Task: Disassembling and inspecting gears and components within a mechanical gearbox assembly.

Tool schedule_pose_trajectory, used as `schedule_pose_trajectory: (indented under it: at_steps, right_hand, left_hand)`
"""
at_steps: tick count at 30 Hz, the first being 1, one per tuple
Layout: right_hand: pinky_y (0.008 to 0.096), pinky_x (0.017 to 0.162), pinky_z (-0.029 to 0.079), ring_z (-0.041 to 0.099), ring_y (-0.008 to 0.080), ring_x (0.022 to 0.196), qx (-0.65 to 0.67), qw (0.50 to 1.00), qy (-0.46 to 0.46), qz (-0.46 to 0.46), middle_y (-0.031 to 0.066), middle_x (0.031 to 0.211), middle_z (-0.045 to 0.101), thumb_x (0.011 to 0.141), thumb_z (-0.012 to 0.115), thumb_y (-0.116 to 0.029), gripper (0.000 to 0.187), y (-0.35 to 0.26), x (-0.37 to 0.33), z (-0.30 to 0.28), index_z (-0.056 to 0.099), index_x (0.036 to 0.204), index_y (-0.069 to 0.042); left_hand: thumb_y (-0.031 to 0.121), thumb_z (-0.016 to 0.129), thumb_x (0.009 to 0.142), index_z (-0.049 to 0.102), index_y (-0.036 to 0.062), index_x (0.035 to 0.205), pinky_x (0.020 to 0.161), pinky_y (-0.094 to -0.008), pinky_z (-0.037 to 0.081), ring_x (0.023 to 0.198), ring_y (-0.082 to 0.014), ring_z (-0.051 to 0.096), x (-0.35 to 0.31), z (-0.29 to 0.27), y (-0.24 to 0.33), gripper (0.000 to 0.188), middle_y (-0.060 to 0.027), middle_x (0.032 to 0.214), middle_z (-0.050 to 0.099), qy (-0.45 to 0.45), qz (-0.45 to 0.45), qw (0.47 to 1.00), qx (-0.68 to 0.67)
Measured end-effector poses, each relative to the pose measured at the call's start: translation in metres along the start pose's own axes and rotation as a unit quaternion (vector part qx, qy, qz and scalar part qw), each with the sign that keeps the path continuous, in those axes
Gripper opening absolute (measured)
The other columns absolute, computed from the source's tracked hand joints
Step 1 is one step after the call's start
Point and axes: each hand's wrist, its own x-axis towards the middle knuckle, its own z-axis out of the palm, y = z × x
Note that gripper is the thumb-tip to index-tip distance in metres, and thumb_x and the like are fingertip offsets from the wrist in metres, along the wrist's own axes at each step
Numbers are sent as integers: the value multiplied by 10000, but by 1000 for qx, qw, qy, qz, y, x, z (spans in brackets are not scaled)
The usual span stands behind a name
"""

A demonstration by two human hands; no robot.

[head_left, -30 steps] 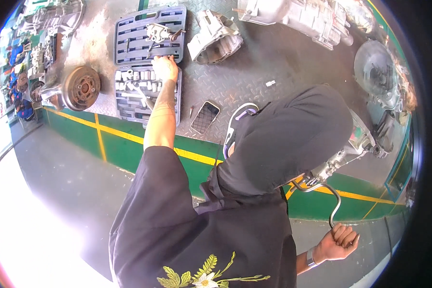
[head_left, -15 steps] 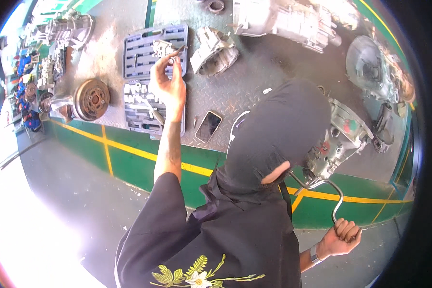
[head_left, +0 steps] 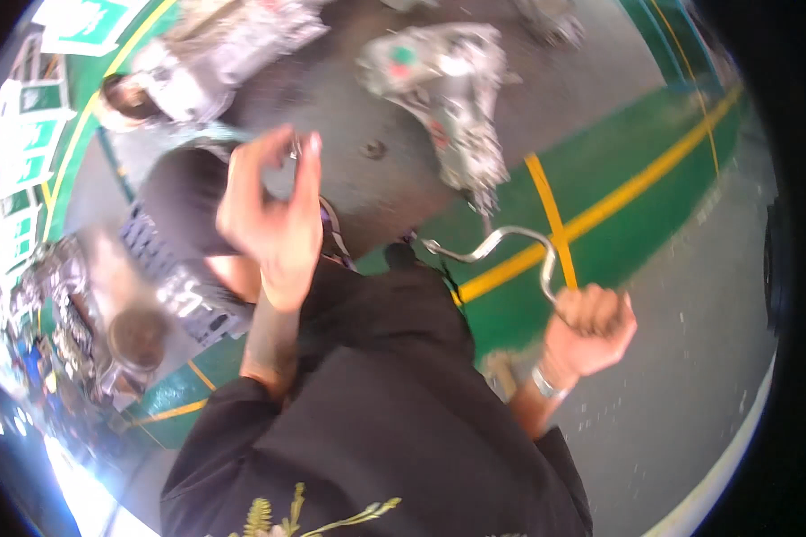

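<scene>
My left hand is raised, thumb and forefinger pinched on a small shiny metal piece; blur hides its exact kind. A black cloth-covered rounded shape lies just left of this hand, a patch of skin at its lower edge. At the right, my right hand is wrapped in a fist around the end of a chrome, crank-shaped speed wrench. The wrench reaches left over the green floor; its other end stops beside dark cloth, below a metal gearbox casing.
A larger gearbox lies at the upper left. Behind the black shape sits a blue-grey tool case with sockets. A round brown drum stands at the left, and a small ring lies on the metal surface. Yellow lines cross the green floor.
The view has swung, shifting the tool case and drum down and left. My left hand no longer appears over the case. The right hand keeps its hold on the wrench.
</scene>
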Motion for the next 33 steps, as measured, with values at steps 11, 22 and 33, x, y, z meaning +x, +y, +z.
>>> schedule_pose_trajectory:
  at_steps: [11,22,33]
  right_hand:
    - [295,463,146,104,106,431,-47,996,29,-66,-20,461,184,910,338,-244,436,-50,-31,-59,205,508,-142]
    - [291,445,131,93,96,425,-34,998,12,-56,-21,455,185,919,344,-263,450,-59,-45,-61,214,507,-135]
    - [301,428,104,94,99,408,54,977,-174,-110,-15,461,196,911,371,-299,446,-56,16,15,235,512,-154]
  left_hand:
    - [-2,651,759,621,-19,873,597,-333,484,618,-259,634,-150,212,-73,119,-171,721,646,-265,-87,952,-127]
    - [70,590,796,568,66,1071,773,-418,481,970,-332,585,-168,218,-125,276,-191,957,625,-298,238,924,7]
    - [256,373,983,477,-12,1249,962,-330,399,1095,-206,540,-131,150,18,392,-128,1172,594,-315,-11,860,-400]
